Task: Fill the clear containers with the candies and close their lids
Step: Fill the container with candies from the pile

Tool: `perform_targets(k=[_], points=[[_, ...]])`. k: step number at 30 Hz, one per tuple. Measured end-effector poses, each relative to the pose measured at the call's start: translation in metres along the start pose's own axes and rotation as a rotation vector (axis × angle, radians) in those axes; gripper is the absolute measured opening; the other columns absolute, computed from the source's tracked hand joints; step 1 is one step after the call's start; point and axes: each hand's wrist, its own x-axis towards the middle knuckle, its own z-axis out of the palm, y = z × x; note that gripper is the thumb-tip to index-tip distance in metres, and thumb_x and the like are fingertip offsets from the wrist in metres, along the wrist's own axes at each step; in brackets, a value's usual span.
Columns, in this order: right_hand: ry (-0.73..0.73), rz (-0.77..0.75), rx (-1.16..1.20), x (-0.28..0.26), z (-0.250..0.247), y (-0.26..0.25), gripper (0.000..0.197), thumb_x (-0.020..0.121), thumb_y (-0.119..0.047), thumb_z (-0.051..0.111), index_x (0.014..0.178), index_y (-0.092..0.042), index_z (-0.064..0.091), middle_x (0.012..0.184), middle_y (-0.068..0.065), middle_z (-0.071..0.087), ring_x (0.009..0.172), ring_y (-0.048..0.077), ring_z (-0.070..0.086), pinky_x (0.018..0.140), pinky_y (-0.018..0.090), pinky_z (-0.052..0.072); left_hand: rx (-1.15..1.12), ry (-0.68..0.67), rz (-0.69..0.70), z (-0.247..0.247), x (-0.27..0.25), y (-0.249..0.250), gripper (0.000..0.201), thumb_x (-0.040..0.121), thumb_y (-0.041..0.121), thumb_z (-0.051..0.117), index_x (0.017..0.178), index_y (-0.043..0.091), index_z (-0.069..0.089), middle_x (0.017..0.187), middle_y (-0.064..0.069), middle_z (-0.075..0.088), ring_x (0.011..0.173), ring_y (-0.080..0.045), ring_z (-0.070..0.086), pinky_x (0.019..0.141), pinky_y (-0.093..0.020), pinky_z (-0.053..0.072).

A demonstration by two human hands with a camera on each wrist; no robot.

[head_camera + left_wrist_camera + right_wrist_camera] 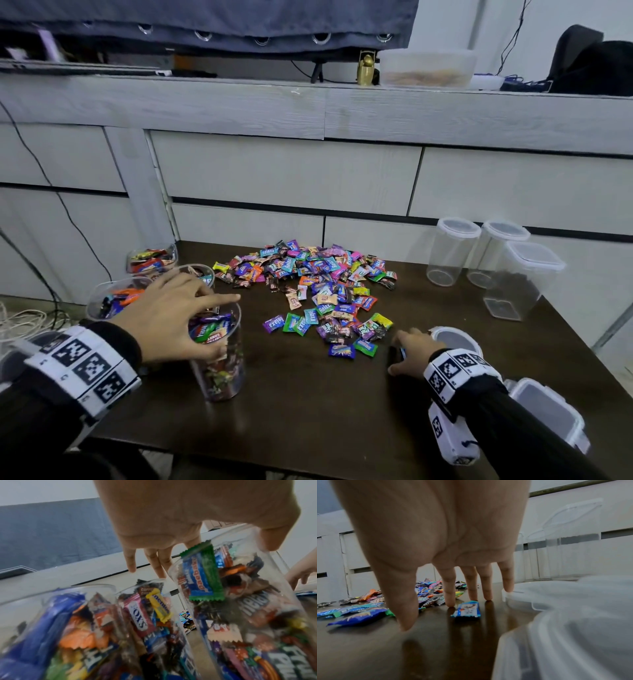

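Spreading over a full container [219, 356], left hand [171, 322] grips nothing.

— Where are the candies [310, 284]?
— A loose, many-coloured heap of wrapped pieces at the middle of the table's far edge, trailing toward its centre.
— And the containers?
— Four open, candy-filled clear containers [219, 356] cluster at the left edge; three empty lidded ones [452, 251] stand upright at the far right corner. Loose lids [454, 337] lie near the right edge.

Square lid [551, 413] half behind right sleeve
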Motion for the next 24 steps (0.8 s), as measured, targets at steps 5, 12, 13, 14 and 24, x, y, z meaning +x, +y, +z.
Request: perform_targets(k=[5, 12, 13, 14, 24], points=[[0.014, -0.019, -0.006, -0.002, 0.003, 0.003, 0.062, 0.078, -0.05, 0.068, 0.129, -0.027, 0.042, 0.131, 0.004, 0.041, 0.121, 0.023, 0.047, 0.093, 0.035, 0.043, -0.03, -0.023, 0.019, -0.002, -0.004, -0.006, 0.084, 0.057, 0.093, 0.022, 0.136, 0.067, 0.009, 0.136, 0.019, 0.035, 0.128, -0.005, 0.026, 0.113, -0.033, 0.019], [0.02, -0.042, 0.04, -0.005, 0.0, 0.007, 0.056, 0.08, -0.048, 0.066, 0.128, -0.027, 0.045, 0.129, 0.004, 0.043, 0.12, 0.022, 0.048, 0.094, 0.034, 0.044, 0.086, -0.05, 0.07, -0.024, -0.002, 0.006, 0.085, 0.063, 0.089, 0.036, 0.141, 0.058, 0.021, 0.16, 0.014, -0.002, 0.145, -0.01, 0.002, 0.119, -0.042, 0.003], [0.041, -0.052, 0.069, -0.007, -0.003, 0.007, 0.052, 0.082, -0.046, 0.066, 0.125, -0.025, 0.047, 0.127, 0.004, 0.045, 0.117, 0.022, 0.049, 0.094, 0.033, 0.044, 0.086, -0.019, 0.084, -0.028, 0.0, 0.014, 0.086, 0.063, 0.091, 0.033, 0.141, 0.056, 0.024, 0.16, 0.013, -0.001, 0.146, -0.01, 0.002, 0.119, -0.042, 0.001], [0.083, -0.071, 0.104, -0.008, -0.007, 0.008, 0.046, 0.083, -0.042, 0.065, 0.123, -0.023, 0.049, 0.125, 0.005, 0.047, 0.115, 0.021, 0.051, 0.094, 0.032, 0.044, 0.079, 0.025, 0.107, -0.03, 0.003, 0.024, 0.085, 0.064, 0.091, 0.03, 0.141, 0.054, 0.026, 0.16, 0.013, 0.003, 0.147, -0.009, 0.004, 0.12, -0.041, 0.001], [0.775, 0.14, 0.236, -0.016, -0.107, 0.086, 0.046, 0.08, -0.022, 0.067, 0.123, -0.015, 0.05, 0.126, 0.014, 0.051, 0.116, 0.034, 0.048, 0.093, 0.045, 0.044, -0.254, -0.031, 0.349, 0.009, 0.085, 0.157, 0.055, 0.093, 0.058, 0.046, 0.14, 0.03, 0.042, 0.145, 0.008, 0.042, 0.129, -0.011, 0.043, 0.105, -0.032, 0.038]])
